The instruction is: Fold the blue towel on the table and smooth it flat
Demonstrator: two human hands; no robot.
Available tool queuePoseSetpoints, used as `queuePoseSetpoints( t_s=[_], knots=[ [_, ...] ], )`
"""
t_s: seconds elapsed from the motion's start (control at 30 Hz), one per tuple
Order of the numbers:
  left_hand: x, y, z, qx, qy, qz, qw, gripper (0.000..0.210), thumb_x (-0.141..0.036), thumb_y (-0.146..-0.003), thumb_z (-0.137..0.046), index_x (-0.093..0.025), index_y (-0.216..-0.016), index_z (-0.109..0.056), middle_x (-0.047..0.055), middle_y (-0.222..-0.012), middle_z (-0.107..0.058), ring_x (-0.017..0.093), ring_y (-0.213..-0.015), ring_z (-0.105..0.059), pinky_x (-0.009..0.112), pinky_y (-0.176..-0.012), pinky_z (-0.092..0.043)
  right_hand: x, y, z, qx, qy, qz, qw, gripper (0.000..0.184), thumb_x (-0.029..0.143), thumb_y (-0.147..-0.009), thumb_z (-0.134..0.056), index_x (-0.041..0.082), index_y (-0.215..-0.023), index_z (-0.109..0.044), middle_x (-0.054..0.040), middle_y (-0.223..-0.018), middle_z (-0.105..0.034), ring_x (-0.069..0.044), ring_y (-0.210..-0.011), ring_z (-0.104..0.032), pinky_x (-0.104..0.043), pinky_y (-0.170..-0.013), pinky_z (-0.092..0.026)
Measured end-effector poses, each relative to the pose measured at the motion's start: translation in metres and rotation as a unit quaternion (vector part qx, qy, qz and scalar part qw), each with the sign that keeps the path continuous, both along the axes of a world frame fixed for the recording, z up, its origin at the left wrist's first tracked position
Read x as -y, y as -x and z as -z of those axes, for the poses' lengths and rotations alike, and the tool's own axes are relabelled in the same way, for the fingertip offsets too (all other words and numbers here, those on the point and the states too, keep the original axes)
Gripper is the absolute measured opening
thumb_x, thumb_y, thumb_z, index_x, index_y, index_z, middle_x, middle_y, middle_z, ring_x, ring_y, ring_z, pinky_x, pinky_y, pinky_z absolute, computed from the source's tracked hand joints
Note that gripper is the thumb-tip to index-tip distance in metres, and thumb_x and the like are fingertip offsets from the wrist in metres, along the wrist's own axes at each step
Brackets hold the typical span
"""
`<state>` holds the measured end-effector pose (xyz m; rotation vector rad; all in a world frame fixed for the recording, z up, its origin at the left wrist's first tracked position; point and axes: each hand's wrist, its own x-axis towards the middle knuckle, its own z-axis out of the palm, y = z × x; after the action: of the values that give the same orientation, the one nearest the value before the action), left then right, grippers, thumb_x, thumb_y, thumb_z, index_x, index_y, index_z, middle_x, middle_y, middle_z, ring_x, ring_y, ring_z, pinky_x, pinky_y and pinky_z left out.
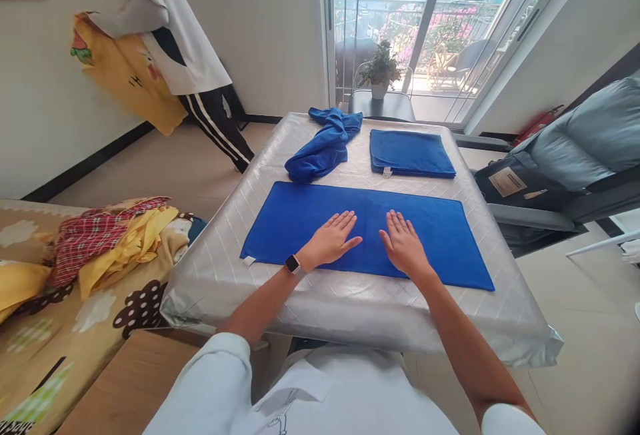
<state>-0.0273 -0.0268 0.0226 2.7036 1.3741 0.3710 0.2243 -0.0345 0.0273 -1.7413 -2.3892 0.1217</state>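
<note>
A blue towel (425, 228) lies spread out flat across the near half of the table, a small white tag at its left corner. My left hand (330, 240) rests palm down on it, left of the middle, fingers stretched out. On the right of the middle my right hand (404, 245) lies flat on the same towel, its fingers extended. Behind, to the left, is a crumpled blue towel (325, 145). A neatly folded stack of blue cloth (413, 153) with a white tag sits at the far right of the table.
A silvery quilted cover (350, 302) drapes the table. At left, a bed (100, 335) holds a heap of clothes (100, 242). Another person (175, 55) stands beyond, holding a yellow cloth (130, 78). A potted plant (380, 78) stands behind; a grey padded chair (580, 135) is at right.
</note>
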Motion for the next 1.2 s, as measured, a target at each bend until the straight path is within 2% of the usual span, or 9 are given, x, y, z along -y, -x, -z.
queuePoseSetpoints(
  t_s=[0.13,0.27,0.43,0.57,0.8,0.9,1.03,1.13,1.2],
  knots=[
    [-0.026,-0.04,0.021,0.002,0.015,-0.026,1.0,0.073,-0.053,-0.11,-0.02,-0.003,-0.16,-0.037,0.019,-0.167,-0.034,0.025,-0.159,-0.026,0.043,-0.131,-0.018,-0.019,0.049,0.012,0.017,0.032,-0.032,0.999,0.065,0.036,-0.108,-0.021,0.005,-0.165,-0.031,-0.0136,-0.172,-0.024,-0.027,-0.161,-0.02,-0.046,-0.13,-0.016],
    [-0.028,-0.042,0.036,0.0,0.014,-0.045,0.999,0.075,-0.056,-0.109,-0.021,-0.003,-0.16,-0.036,0.018,-0.168,-0.034,0.025,-0.159,-0.026,0.042,-0.132,-0.018,-0.024,0.055,0.031,0.041,0.053,-0.008,0.998,0.067,0.039,-0.109,-0.022,0.004,-0.166,-0.026,-0.0125,-0.173,-0.019,-0.026,-0.162,-0.015,-0.046,-0.131,-0.012],
    [-0.025,-0.033,0.035,-0.011,0.001,-0.069,0.998,0.077,-0.058,-0.109,-0.018,-0.005,-0.161,-0.037,0.016,-0.168,-0.034,0.025,-0.159,-0.027,0.041,-0.132,-0.019,-0.027,0.048,0.033,0.051,0.068,0.007,0.996,0.069,0.044,-0.11,-0.019,0.006,-0.167,-0.024,-0.011,-0.174,-0.017,-0.024,-0.162,-0.013,-0.045,-0.132,-0.011],
    [-0.028,0.009,0.034,-0.027,0.013,-0.128,0.991,0.081,-0.062,-0.107,-0.015,-0.005,-0.162,-0.036,0.017,-0.168,-0.033,0.027,-0.159,-0.026,0.045,-0.132,-0.02,-0.028,0.01,0.032,0.058,0.079,0.053,0.994,0.072,0.049,-0.109,-0.017,0.006,-0.167,-0.022,-0.0114,-0.174,-0.017,-0.025,-0.162,-0.013,-0.045,-0.131,-0.012],
    [-0.014,0.145,0.043,-0.057,0.027,-0.284,0.957,0.084,-0.059,-0.107,-0.013,0.003,-0.161,-0.03,0.022,-0.169,-0.029,0.032,-0.159,-0.025,0.05,-0.131,-0.019,-0.014,-0.139,0.043,0.068,0.055,0.179,0.98,0.075,0.049,-0.108,-0.015,0.002,-0.166,-0.023,-0.0184,-0.173,-0.022,-0.029,-0.161,-0.019,-0.049,-0.13,-0.017],
    [-0.006,0.18,0.048,-0.048,0.017,-0.323,0.945,0.084,-0.059,-0.106,-0.014,0.001,-0.162,-0.029,0.022,-0.169,-0.028,0.033,-0.158,-0.026,0.052,-0.13,-0.022,-0.009,-0.182,0.046,0.064,0.054,0.22,0.972,0.078,0.05,-0.107,-0.014,-0.002,-0.164,-0.024,-0.022,-0.172,-0.024,-0.031,-0.16,-0.021,-0.051,-0.129,-0.022],
    [-0.005,0.193,0.05,-0.044,0.034,-0.336,0.94,0.084,-0.06,-0.106,-0.016,0.001,-0.161,-0.031,0.022,-0.168,-0.031,0.034,-0.157,-0.03,0.052,-0.129,-0.025,-0.004,-0.193,0.042,0.08,0.06,0.232,0.968,0.077,0.049,-0.107,-0.014,-0.002,-0.164,-0.027,-0.0215,-0.171,-0.027,-0.032,-0.159,-0.025,-0.051,-0.128,-0.023],
    [-0.011,0.186,0.042,-0.048,0.037,-0.365,0.929,0.089,-0.063,-0.105,-0.015,0.006,-0.157,-0.036,0.026,-0.164,-0.037,0.036,-0.155,-0.035,0.052,-0.128,-0.026,-0.004,-0.177,0.032,0.102,0.032,0.238,0.965,0.075,0.047,-0.108,-0.015,-0.003,-0.162,-0.032,-0.0221,-0.169,-0.031,-0.034,-0.158,-0.027,-0.054,-0.128,-0.022],
    [-0.018,0.169,0.031,-0.049,0.019,-0.356,0.933,0.092,-0.066,-0.105,-0.013,0.007,-0.155,-0.04,0.028,-0.162,-0.039,0.037,-0.153,-0.037,0.051,-0.128,-0.028,-0.007,-0.154,0.022,0.108,0.008,0.213,0.971,0.073,0.046,-0.108,-0.016,-0.001,-0.161,-0.035,-0.0208,-0.169,-0.034,-0.033,-0.158,-0.028,-0.054,-0.129,-0.021]
  ],
)
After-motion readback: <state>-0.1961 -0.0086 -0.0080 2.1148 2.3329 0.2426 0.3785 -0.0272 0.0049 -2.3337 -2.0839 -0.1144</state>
